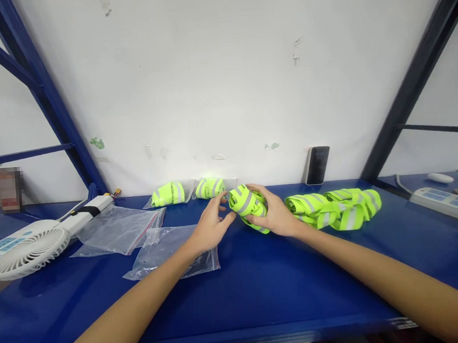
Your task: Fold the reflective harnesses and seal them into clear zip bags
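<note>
A bundle of neon-yellow reflective strap (247,202) with silver stripes is rolled up above the blue shelf. My right hand (273,213) wraps around its right side, thumb in front and fingers behind. At its left is my left hand (212,222), fingers apart and curved toward the bundle, with nothing in its grasp. More yellow reflective straps (333,208) lie in loose rolls to the right of my right hand. Toward the wall rest two similar bundles in clear bags, one at the left (168,193) and one nearer the middle (210,187).
Clear zip bags (115,229) lie flat on the blue shelf (261,300), one (171,248) close to my left forearm. A white fan (31,253) and a power strip (6,242) are at far left. A phone (317,165) leans on the wall; another power strip (446,203) sits right.
</note>
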The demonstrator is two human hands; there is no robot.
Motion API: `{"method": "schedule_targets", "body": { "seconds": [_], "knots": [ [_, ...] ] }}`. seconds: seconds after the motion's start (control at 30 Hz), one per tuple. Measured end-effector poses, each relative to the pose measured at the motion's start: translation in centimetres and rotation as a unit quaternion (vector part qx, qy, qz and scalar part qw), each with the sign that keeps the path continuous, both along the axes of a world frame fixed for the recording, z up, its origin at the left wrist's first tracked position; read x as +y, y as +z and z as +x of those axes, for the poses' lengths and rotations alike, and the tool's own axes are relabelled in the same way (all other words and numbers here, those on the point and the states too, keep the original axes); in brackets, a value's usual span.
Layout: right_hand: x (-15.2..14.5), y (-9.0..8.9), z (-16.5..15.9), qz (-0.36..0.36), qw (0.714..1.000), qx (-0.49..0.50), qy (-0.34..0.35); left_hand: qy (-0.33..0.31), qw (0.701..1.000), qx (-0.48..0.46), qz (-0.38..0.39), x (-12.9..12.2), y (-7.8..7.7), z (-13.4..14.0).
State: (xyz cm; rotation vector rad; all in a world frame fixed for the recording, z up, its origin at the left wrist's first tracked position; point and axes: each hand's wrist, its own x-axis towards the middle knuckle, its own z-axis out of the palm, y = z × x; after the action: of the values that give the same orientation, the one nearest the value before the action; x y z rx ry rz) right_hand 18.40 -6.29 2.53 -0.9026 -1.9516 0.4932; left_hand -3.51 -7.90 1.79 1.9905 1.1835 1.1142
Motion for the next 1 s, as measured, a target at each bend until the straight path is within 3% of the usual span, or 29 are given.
{"method": "schedule_targets", "body": {
  "seconds": [0.07,0.17,0.27,0.4,0.53,0.63,0.73,0.87,1.0],
  "knots": [
    [-0.5,-0.1,0.5,0.037,0.995,-0.090,-0.022,-0.032,0.997,0.045,0.062,-0.3,0.1,-0.5],
    [-1.3,0.0,0.7,0.015,0.982,-0.187,-0.010,-0.096,0.973,0.133,0.162,-1.0,0.2,-0.9],
    [-1.8,0.1,0.3,0.008,0.963,-0.268,0.011,-0.137,0.945,0.207,0.211,-1.8,0.4,-0.8],
    [-2.4,0.0,-0.2,0.066,0.944,-0.318,0.063,-0.147,0.913,0.255,0.282,-2.2,1.8,-0.6],
    [-3.1,-0.6,-0.1,0.121,0.922,-0.360,0.076,-0.133,0.873,0.335,0.328,-3.0,3.9,-2.2],
    [-3.2,-0.8,0.1,0.124,0.907,-0.397,0.064,-0.107,0.851,0.423,0.291,-3.9,4.1,-4.0],
    [-3.0,-0.8,0.2,0.105,0.909,-0.400,0.059,-0.110,0.859,0.454,0.211,-4.2,3.1,-5.1],
    [-2.8,-0.3,0.0,0.080,0.918,-0.386,0.049,-0.136,0.890,0.415,0.132,-3.8,1.3,-4.9],
    [-3.2,0.2,-0.4,0.101,0.895,-0.433,0.038,-0.157,0.927,0.327,0.091,-3.4,0.8,-4.4]
  ]
}}
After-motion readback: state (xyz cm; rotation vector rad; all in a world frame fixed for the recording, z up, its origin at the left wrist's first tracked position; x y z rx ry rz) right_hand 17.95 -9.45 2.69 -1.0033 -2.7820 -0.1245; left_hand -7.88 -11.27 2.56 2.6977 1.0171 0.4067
